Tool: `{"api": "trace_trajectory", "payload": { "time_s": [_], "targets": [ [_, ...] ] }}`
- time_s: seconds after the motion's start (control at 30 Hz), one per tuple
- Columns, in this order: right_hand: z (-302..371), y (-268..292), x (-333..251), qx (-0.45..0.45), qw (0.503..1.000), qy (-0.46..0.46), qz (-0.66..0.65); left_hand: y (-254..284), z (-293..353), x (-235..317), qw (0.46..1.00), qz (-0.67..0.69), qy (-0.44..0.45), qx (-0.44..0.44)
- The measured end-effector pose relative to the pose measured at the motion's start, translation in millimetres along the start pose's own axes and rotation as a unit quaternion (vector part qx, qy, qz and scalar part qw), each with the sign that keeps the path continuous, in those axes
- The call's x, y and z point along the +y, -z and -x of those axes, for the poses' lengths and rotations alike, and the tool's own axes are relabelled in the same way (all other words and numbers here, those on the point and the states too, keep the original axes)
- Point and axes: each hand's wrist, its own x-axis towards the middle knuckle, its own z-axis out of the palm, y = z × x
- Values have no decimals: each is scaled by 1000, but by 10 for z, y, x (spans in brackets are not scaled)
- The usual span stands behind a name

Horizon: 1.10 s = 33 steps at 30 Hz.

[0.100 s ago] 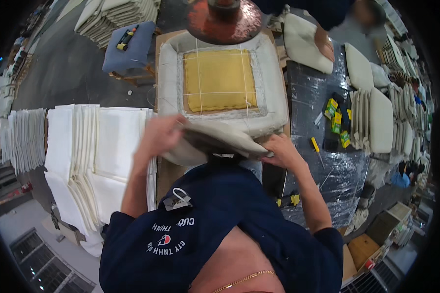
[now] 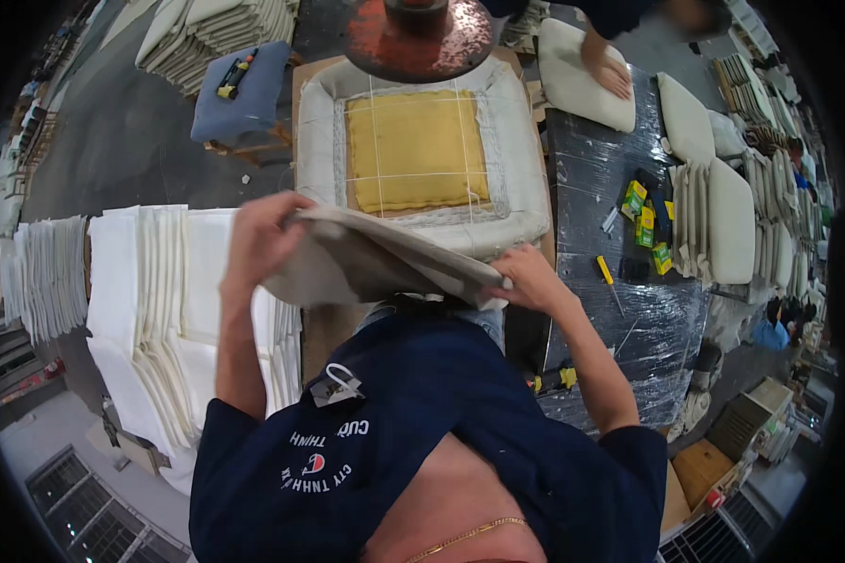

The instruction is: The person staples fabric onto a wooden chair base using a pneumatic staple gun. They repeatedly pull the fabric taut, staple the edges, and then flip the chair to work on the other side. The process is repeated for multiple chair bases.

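Note:
Between my hands is a beige fabric-covered seat cushion, held tilted close to my waist with its darker underside partly showing. My left hand grips its raised left corner. At its lower right corner, my right hand has the fingers closed on the edge. Just beyond the cushion lies a padded whitish square frame with a yellow pad in its middle, crossed by thin white strings. Over the far side of the frame hangs a round, worn red metal disc.
White sheets are stacked on the left, behind a blue padded stool bearing a tool. On the right, a plastic-wrapped black table holds green-yellow boxes, a yellow-handled screwdriver and beige cushions. Another person's hand presses a cushion.
The cushion's left side has risen and swung left with my left hand. My right hand has shifted slightly left and up. The other person's hand has moved on their cushion.

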Motion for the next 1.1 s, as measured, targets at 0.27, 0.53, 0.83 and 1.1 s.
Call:
{"api": "trace_trajectory", "payload": {
  "time_s": [0.27, 0.53, 0.83, 1.1],
  "targets": [
    [-997, 1318, 827, 116, 961, -116, 223, 192, -608, -1284, 928, -317, 58, -188],
    [-1341, 1868, 1246, 40, 928, -172, 329, 967, -1948, -1433, 925, -372, -23, 67],
    [-1334, 4346, 466, 543, 700, -138, 444, 2885, -3297, -322, 834, -359, -102, 405],
    [-1233, 3848, 467, 569, 746, -87, 336, 2730, -2970, -845, 868, -212, -180, 410]
  ]
}}
